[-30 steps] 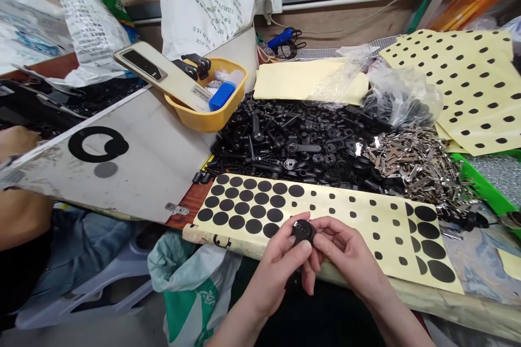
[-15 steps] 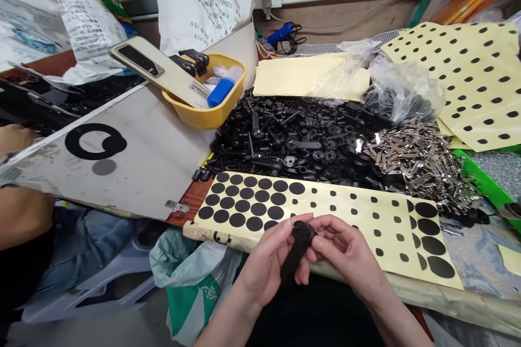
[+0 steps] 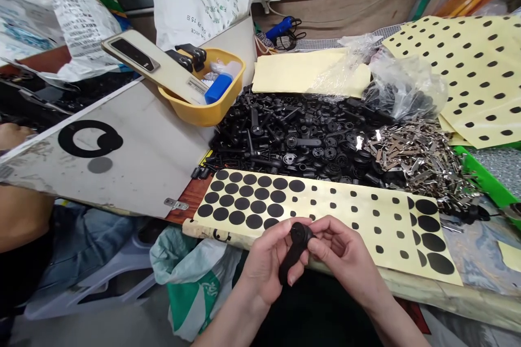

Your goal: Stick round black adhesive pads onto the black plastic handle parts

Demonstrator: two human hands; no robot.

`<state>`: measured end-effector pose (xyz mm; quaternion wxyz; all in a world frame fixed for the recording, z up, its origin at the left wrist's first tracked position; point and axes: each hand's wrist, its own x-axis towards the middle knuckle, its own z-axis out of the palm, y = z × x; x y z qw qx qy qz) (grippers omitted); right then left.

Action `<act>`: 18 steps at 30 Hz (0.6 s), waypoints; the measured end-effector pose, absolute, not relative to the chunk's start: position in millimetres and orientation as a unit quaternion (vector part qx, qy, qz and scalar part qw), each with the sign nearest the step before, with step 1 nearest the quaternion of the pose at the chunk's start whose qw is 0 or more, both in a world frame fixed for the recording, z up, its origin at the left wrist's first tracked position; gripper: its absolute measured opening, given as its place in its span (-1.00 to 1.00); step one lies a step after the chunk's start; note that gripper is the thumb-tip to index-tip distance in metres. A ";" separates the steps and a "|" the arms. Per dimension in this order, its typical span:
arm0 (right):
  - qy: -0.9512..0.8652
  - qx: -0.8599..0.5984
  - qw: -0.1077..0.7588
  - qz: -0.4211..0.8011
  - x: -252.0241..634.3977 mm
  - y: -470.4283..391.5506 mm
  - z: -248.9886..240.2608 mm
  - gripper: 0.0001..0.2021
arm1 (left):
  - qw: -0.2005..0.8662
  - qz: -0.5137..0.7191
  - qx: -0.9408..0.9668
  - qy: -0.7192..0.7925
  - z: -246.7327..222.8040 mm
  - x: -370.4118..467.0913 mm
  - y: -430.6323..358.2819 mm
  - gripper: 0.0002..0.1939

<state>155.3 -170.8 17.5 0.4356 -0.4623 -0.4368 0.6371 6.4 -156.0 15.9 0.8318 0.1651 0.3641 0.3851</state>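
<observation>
A black elongated part (image 3: 293,255) with a round end is held at the table's front edge. My left hand (image 3: 266,260) wraps round it from the left. The fingertips of my right hand (image 3: 340,246) pinch the right side of its round end. Just beyond both hands lies a pale yellow sheet (image 3: 325,222) bearing large black discs at both ends and small black dots between them. Behind the sheet spreads a heap of black plastic parts (image 3: 301,141), with a pile of small metal clips (image 3: 419,160) at its right.
A yellow basket (image 3: 195,114) holds a phone, black clamps and a blue item. Left stands a grey panel (image 3: 134,173); beyond it is another person's arm (image 3: 24,217). Dotted sheets (image 3: 484,76) and a green tray (image 3: 488,179) are right. A plastic bag (image 3: 191,282) hangs below the table.
The black part has turned slightly in my hands, so its round end shows more fully. The view has shifted a little.
</observation>
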 end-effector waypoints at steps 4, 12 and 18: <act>-0.432 -0.460 0.438 0.641 155.4 -170.8 17.7 -0.74 | 0.833 0.386 0.179 0.353 16.2 5.8 -156.9 -0.55; -0.388 -0.437 0.477 0.656 154.9 -170.9 18.0 -0.75 | 0.829 0.365 0.223 0.360 20.2 4.9 -157.6 -0.45; -0.371 -0.495 0.497 0.609 154.2 -175.8 20.7 -0.68 | 0.783 0.391 0.285 0.391 25.4 13.9 -169.9 -0.37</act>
